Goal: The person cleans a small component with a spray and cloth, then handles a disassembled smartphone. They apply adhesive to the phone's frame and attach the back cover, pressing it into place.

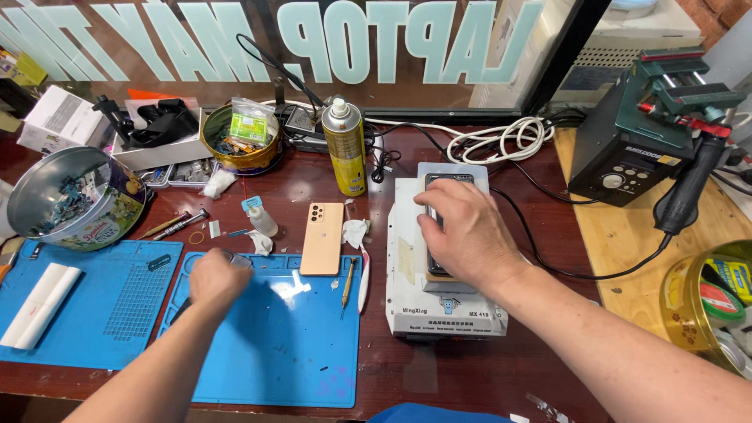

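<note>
Right hand lies palm-down over a dark phone on the white heating plate at the middle of the bench, fingers spread and pressing flat rather than wrapped around it. Only the phone's top edge and a strip along its left side show past the fingers. It looks thin, stiff and glass-faced — probably fragile and slick, so its long side edges seem the safer place to hold, not the face.

Left hand is loosely curled at the upper edge of the blue mat, over a small dark thing I cannot make out; whether it grips it is unclear. Just beside it lies a peach-coloured phone back — light and flat by the look of it. A yellow spray can stands behind.
</note>
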